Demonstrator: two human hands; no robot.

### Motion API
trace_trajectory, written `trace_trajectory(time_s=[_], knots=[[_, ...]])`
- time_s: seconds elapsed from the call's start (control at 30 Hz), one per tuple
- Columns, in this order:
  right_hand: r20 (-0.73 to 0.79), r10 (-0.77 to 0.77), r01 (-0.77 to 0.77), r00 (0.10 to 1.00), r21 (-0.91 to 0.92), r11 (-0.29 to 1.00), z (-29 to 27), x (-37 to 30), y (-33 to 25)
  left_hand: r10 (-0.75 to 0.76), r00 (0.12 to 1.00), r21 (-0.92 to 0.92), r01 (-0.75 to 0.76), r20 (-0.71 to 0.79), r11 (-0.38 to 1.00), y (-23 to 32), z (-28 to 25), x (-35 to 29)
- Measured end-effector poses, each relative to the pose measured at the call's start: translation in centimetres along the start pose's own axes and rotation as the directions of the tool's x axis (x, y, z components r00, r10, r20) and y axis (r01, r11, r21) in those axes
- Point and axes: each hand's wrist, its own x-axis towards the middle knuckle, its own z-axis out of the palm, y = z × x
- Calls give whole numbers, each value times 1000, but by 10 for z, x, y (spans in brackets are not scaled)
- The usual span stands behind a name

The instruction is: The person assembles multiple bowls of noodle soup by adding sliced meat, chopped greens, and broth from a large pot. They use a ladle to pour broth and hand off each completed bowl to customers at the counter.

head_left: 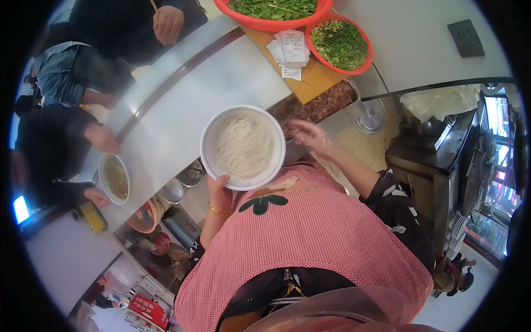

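A white bowl (206,160) with a blue line round its rim holds pale thin rice noodles (244,146). My left hand (220,191) grips its near side, the thumb up at the rim and the other fingers hidden underneath. Just right of the bowl, my right hand (314,137) wears a thin clear plastic glove. Its fingers point left and lie apart, with nothing visible in them. Beyond that hand is a long container of sliced brown meat (326,104), partly hidden by the bowl and a yellow board.
Red baskets of chopped greens (340,47) and leafy herbs (274,8) stand at the back. Paper slips (292,50) lie on the yellow board (315,83). Across the white counter (182,110), another person's hands are by a soup bowl (115,180). Metal pots (191,172) sit below the counter.
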Motion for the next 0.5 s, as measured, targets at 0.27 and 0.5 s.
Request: trace_trajectory(time_s=[0.27, 0.5], knots=[[-400, -464, -181, 790, -876, 446, -149, 94, 34, -26, 997, 74, 31, -73, 997, 6, 3, 0], [-407, 71, -408, 911, -913, -2, -162, 162, 47, -87, 995, 42, 85, 51, 995, 4, 36, 4]])
